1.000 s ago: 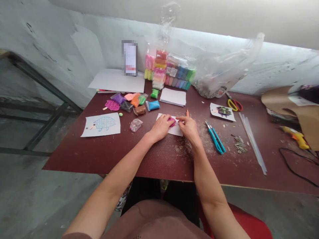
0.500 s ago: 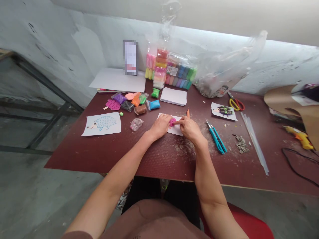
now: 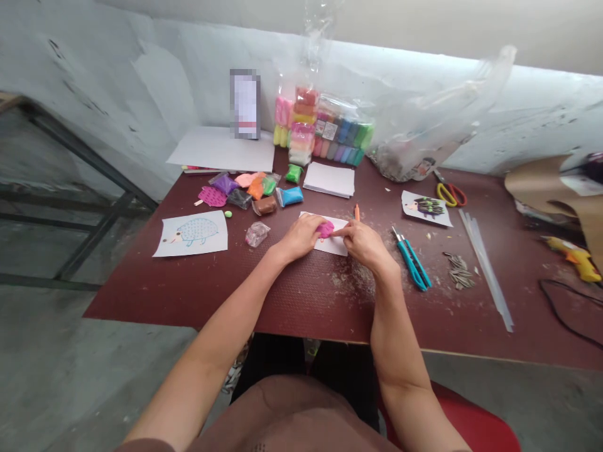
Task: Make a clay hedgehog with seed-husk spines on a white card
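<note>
On a small white sheet of paper (image 3: 333, 246) in front of me lies a flattened piece of magenta clay (image 3: 326, 230). My left hand (image 3: 301, 238) rests over the sheet's left part, fingers laid out, their tips touching the clay's left side. From the right, my right hand (image 3: 366, 243) stretches its index finger to the clay's right edge; the other fingers are bent and hold nothing I can see. An orange marker (image 3: 357, 212) lies just beyond my right hand. Below the clay, a small orange mark shows on the paper.
At left are a blue hedgehog drawing (image 3: 198, 233), several clay packets (image 3: 264, 206) and a crumpled plastic bag (image 3: 257, 234). To the right lie a teal cutter (image 3: 412, 260), seeds (image 3: 459, 271), clear glue sticks (image 3: 487, 273), scissors (image 3: 451, 194) and a yellow glue gun (image 3: 575, 258).
My right hand has shifted slightly right, its index finger now at the clay's edge. More of the magenta clay shows between my hands. The view has moved a little.
</note>
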Action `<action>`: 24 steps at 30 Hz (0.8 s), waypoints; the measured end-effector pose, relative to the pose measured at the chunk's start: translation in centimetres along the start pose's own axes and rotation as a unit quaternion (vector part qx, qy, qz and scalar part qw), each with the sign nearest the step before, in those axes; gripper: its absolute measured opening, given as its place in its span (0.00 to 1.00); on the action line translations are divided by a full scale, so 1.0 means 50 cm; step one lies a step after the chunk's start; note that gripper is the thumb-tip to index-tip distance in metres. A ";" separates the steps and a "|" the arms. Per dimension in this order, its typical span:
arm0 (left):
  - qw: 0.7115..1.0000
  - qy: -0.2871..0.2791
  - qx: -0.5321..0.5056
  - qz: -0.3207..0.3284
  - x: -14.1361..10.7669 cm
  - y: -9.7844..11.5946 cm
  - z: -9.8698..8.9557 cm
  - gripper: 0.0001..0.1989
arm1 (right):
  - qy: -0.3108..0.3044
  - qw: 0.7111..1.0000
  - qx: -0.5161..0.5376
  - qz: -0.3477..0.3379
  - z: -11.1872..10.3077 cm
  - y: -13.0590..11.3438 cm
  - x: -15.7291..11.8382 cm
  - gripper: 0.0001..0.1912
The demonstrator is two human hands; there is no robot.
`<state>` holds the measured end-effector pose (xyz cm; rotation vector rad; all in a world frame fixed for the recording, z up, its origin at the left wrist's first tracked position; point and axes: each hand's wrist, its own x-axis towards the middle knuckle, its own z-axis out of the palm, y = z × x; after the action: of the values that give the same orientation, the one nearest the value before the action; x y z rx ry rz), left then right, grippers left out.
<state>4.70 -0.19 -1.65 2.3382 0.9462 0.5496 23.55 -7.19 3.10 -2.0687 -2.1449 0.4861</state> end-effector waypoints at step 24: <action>1.000 -0.024 0.007 0.006 0.007 -0.007 -0.009 0.07 | 0.050 0.998 0.005 0.029 0.024 -0.055 0.016 0.09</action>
<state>4.52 0.42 -1.45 2.3594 0.9184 0.4916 20.54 -6.60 2.71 -2.1084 -2.0274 0.3889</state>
